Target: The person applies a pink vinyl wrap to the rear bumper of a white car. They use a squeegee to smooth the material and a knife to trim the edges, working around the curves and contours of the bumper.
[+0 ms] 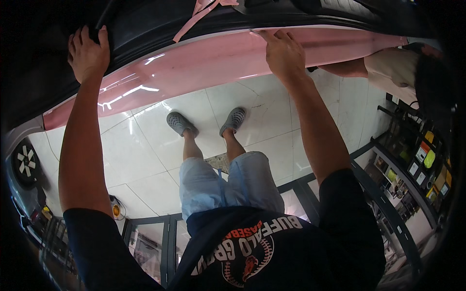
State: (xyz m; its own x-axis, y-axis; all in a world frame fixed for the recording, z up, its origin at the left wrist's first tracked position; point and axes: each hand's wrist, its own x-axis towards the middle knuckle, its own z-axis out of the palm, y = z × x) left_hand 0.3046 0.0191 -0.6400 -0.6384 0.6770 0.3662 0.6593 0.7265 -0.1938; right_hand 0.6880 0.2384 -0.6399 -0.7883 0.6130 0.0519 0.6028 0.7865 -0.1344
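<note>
A glossy pink car door sill [194, 63] runs across the view below a black door opening with a dark rubber seal [160, 48]. My left hand [89, 56] lies open on the black part inside the opening, fingers spread. At the sill's upper edge, right of the middle, my right hand [285, 53] is closed, its index finger and thumb pointing left along the edge. A small pale tip shows at its fingers, but what it holds, if anything, is too small to tell. A loose pink strip [196, 22] hangs over the seal from inside the car.
At the right, another person in a light top [395, 70] reaches an arm toward the sill. Shelves with boxes and bottles [427, 160] stand at the lower right. A car wheel [25, 162] shows at the left. My grey clogs [182, 123] are on pale floor tiles [145, 169].
</note>
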